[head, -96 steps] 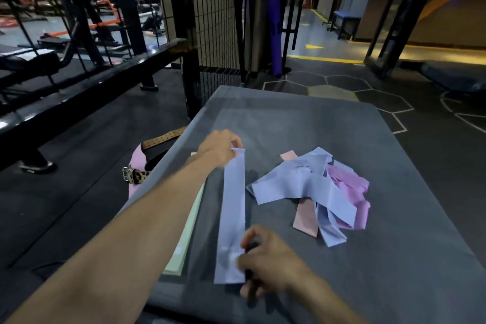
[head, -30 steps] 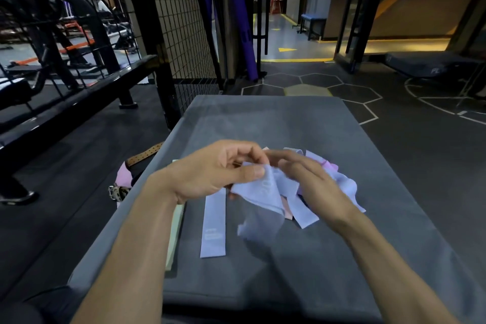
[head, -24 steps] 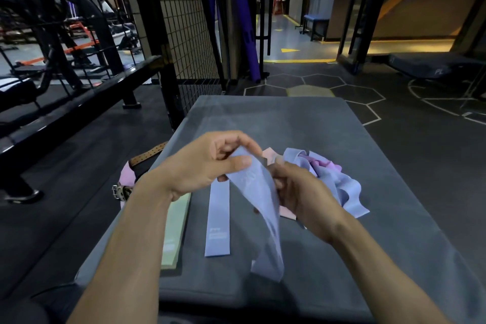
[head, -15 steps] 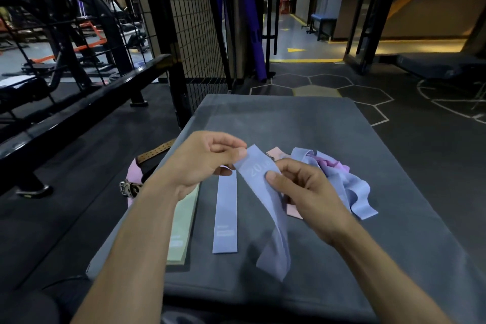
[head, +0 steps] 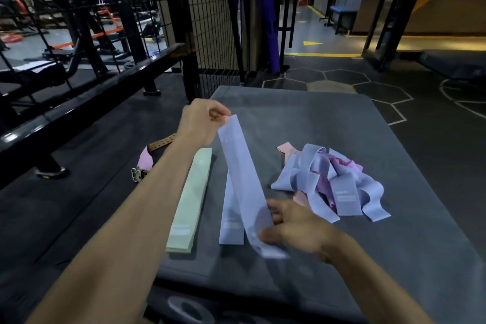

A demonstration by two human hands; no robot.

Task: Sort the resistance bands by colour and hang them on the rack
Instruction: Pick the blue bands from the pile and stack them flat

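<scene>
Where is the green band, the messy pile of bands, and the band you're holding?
green band point(head: 193, 197), head view, middle of its flat length
pile of bands point(head: 334, 181), head view, blue band on top
held blue band point(head: 242, 171), head view, mid-strip between both hands

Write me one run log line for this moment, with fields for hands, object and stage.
hands: left hand and right hand hold blue band by its ends | stage: sorting | laid flat: green band, second blue band
</scene>
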